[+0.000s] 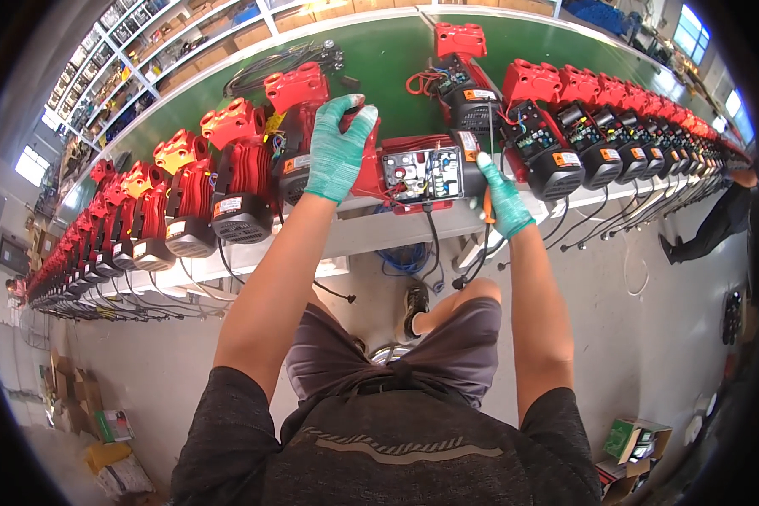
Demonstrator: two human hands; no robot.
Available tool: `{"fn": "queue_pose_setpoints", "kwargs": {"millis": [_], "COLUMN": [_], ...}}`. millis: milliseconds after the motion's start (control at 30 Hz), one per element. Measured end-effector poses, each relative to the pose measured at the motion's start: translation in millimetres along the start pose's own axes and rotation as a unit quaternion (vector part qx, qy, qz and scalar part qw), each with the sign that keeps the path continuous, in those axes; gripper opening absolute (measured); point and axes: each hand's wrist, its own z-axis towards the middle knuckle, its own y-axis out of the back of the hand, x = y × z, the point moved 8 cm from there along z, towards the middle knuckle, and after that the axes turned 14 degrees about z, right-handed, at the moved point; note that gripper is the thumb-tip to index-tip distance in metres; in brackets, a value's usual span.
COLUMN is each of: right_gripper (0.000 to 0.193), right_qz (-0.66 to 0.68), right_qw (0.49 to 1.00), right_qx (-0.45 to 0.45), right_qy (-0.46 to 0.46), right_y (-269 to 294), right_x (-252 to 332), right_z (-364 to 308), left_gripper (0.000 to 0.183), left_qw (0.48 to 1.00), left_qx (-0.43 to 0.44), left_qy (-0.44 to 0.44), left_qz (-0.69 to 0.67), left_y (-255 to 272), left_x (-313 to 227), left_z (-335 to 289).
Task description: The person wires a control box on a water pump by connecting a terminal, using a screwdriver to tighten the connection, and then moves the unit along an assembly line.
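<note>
A red motor unit (422, 143) lies on its side at the bench's front edge, its exposed circuit board (422, 175) facing up. My left hand (339, 152), in a green glove, is curled over the unit's red end, with part of the grip hidden. By the black end cap, my gloved right hand (506, 201) is closed round a screwdriver with an orange handle (487, 207). Its thin shaft points away from me, past the cap. A black power cord (433, 236) hangs below the unit.
Similar red units line the bench at left (244, 169) and right (548, 156), their cords hanging over the front edge. One more unit (468, 88) stands behind mine. Loose black cables (287, 63) lie on the green bench top (379, 63). A person's leg (708, 232) shows at far right.
</note>
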Motion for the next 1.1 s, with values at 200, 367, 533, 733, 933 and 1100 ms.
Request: {"fn": "queue_pose_setpoints", "kwargs": {"millis": [200, 367, 533, 733, 933, 1100], "right_gripper": [0.061, 0.052, 0.017, 0.022, 0.018, 0.017], "right_qz": [0.012, 0.031, 0.079, 0.074, 0.048, 0.042], "right_qw": [0.999, 0.988, 0.962, 0.976, 0.987, 0.992], "right_qx": [-0.032, -0.105, -0.103, -0.005, -0.001, -0.028], "right_qy": [0.021, 0.106, 0.24, 0.207, 0.154, 0.118], "right_y": [4.4, 19.8, 27.4, -2.2, 3.1, -12.0], "right_x": [-10.1, -18.8, -15.6, -27.4, -75.6, -77.3], "right_z": [1.6, -16.0, -54.8, -115.6, -145.2, -150.5], "left_gripper": [0.033, 0.028, 0.03, 0.022, 0.024, 0.031], "left_qw": [1.0, 0.902, 0.938, 0.991, 0.909, 0.597], "left_qx": [0.012, -0.132, -0.01, 0.021, 0.381, 0.752], "left_qy": [0.007, -0.253, -0.262, -0.058, -0.031, -0.109], "left_qz": [0.02, 0.323, 0.225, 0.123, 0.165, 0.256], "left_y": [0.8, 26.0, -7.6, -46.5, -88.5, -135.4], "left_x": [-0.4, -94.0, -89.2, -46.7, 20.0, 233.4], "left_z": [-0.3, -50.8, -117.3, -120.6, -220.0, -479.1]}}
